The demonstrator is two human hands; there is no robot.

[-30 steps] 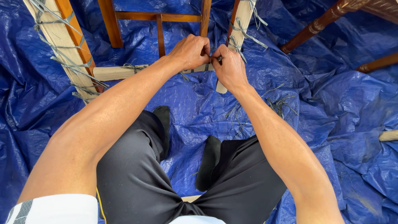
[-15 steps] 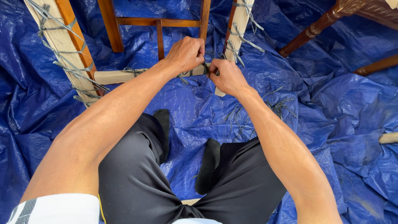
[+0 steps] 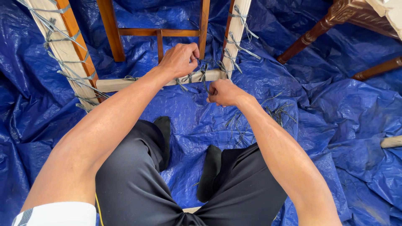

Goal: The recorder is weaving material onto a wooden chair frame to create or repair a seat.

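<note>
Left hand point(image 3: 181, 59) rests closed on the near pale wooden rail point(image 3: 125, 83) of the upturned chair frame point(image 3: 113, 33), fingers curled and pressed together over the grey cord strands point(image 3: 190, 78) tied along it. Right hand point(image 3: 224, 93) sits just below and to the right of the left fingers, closed in a fist, pinching one strand end between thumb and forefinger; whether a small tool is also held cannot be told.

Handling judgement: the cord looks thin, light and limp, likely to slip or fray, best taken close to the rail where it is knotted. The frame appears stiff and fairly light; the rail offers the firm hold.

Cut strand scraps point(image 3: 280, 112) lie on the blue tarpaulin point(image 3: 343, 125) to the right of the right fingers.

Change from half a second ago: the right hand has drawn back from the rail toward the body, away from the left, which stays on the rail.
</note>
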